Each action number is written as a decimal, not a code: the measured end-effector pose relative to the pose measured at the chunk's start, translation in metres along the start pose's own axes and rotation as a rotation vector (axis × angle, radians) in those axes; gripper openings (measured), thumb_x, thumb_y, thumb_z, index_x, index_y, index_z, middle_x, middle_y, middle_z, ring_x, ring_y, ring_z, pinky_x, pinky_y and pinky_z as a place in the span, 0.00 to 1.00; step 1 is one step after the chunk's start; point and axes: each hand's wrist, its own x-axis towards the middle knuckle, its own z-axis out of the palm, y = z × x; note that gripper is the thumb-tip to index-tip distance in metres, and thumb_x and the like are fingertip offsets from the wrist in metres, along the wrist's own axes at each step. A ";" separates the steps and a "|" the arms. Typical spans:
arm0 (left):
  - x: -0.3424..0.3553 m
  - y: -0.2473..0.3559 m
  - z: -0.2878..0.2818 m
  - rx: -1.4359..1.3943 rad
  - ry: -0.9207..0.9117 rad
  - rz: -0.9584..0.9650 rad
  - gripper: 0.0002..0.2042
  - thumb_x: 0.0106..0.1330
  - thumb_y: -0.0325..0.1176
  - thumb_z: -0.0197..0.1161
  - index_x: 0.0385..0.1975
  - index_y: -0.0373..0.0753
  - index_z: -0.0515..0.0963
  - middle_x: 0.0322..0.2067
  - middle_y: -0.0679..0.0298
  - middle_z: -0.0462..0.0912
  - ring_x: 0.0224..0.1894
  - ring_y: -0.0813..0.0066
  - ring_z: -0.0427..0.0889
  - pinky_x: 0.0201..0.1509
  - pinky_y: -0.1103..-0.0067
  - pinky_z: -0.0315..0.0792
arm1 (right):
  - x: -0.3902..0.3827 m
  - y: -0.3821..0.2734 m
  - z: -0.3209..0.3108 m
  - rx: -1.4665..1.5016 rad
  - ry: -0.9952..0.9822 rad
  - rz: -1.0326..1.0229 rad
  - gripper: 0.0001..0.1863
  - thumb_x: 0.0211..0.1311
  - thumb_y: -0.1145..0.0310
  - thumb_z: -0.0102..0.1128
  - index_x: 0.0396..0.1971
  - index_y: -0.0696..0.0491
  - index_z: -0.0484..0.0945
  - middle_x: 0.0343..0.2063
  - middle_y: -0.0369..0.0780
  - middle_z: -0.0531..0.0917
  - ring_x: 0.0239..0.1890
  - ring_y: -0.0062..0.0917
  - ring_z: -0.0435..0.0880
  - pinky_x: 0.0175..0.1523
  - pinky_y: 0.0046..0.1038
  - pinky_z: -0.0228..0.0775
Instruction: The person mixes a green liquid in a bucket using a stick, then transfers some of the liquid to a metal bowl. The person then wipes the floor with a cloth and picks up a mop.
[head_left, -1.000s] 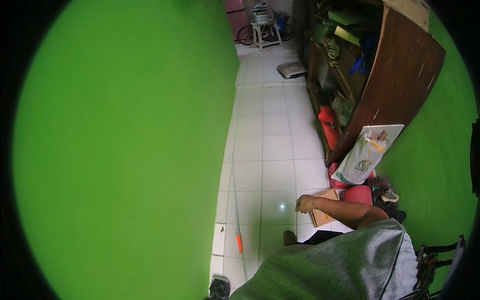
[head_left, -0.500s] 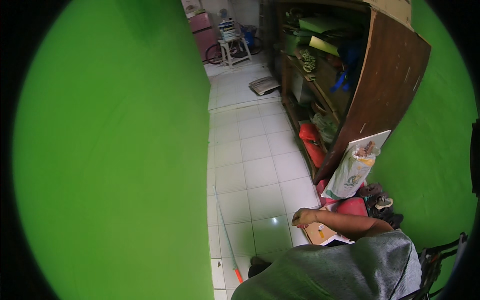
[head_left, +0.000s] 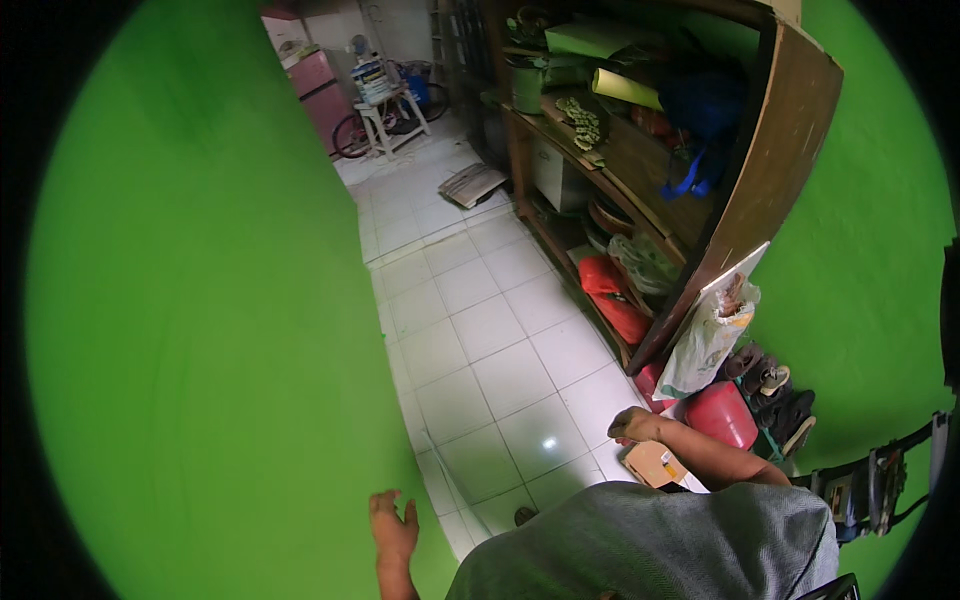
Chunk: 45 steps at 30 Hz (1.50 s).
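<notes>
My left hand point(head_left: 394, 522) is raised in front of the green wall point(head_left: 220, 300), fingers stretched and thumb apart, holding nothing. My right hand point(head_left: 637, 425) hangs on the other side, with its fingers curled in. A bit of red shows under those fingers, too small to name. Just below the right hand lies a piece of brown cardboard point(head_left: 655, 464). A thin pale stick point(head_left: 446, 468) slants along the wall's foot, nearest my left hand; its lower end is hard to see.
A brown wooden shelf point(head_left: 760, 190) with mixed goods stands at the right. Beside it are a filled white sack point(head_left: 705, 345), a red plastic container point(head_left: 722, 415) and several shoes point(head_left: 780, 385). White floor tiles point(head_left: 490, 350) lead to a stool point(head_left: 390, 120) and pink fridge point(head_left: 322, 100).
My left hand has come into view at the lower left. The view has turned, so the shelf and far room sit further left. My right hand stays curled. The stick's orange end is out of sight.
</notes>
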 end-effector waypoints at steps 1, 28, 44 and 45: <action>0.039 0.018 -0.014 0.094 -0.069 0.062 0.17 0.60 0.28 0.71 0.47 0.32 0.78 0.43 0.47 0.78 0.42 0.49 0.80 0.48 0.62 0.77 | 0.007 0.001 -0.003 0.045 0.001 0.036 0.21 0.67 0.55 0.63 0.47 0.57 0.85 0.32 0.38 0.87 0.30 0.22 0.85 0.36 0.27 0.81; 0.613 0.060 0.059 0.155 -0.455 0.061 0.25 0.64 0.35 0.70 0.58 0.32 0.72 0.55 0.44 0.77 0.58 0.44 0.77 0.62 0.59 0.74 | 0.423 -0.316 -0.303 -0.117 -0.045 -0.109 0.21 0.67 0.52 0.61 0.44 0.55 0.84 0.30 0.36 0.85 0.30 0.19 0.83 0.34 0.25 0.79; 0.965 -0.051 0.150 0.156 -0.601 0.216 0.28 0.65 0.41 0.70 0.59 0.30 0.72 0.55 0.44 0.77 0.59 0.45 0.76 0.64 0.60 0.72 | 0.607 -0.463 -0.413 0.157 0.062 0.075 0.19 0.72 0.57 0.60 0.51 0.57 0.83 0.39 0.41 0.88 0.39 0.25 0.88 0.42 0.28 0.84; 0.983 -0.045 0.162 0.152 -0.649 0.187 0.28 0.66 0.41 0.69 0.60 0.30 0.71 0.57 0.43 0.76 0.61 0.45 0.76 0.65 0.61 0.72 | 0.622 -0.456 -0.429 0.151 0.067 0.074 0.20 0.72 0.56 0.60 0.51 0.57 0.83 0.39 0.41 0.88 0.39 0.25 0.88 0.42 0.28 0.84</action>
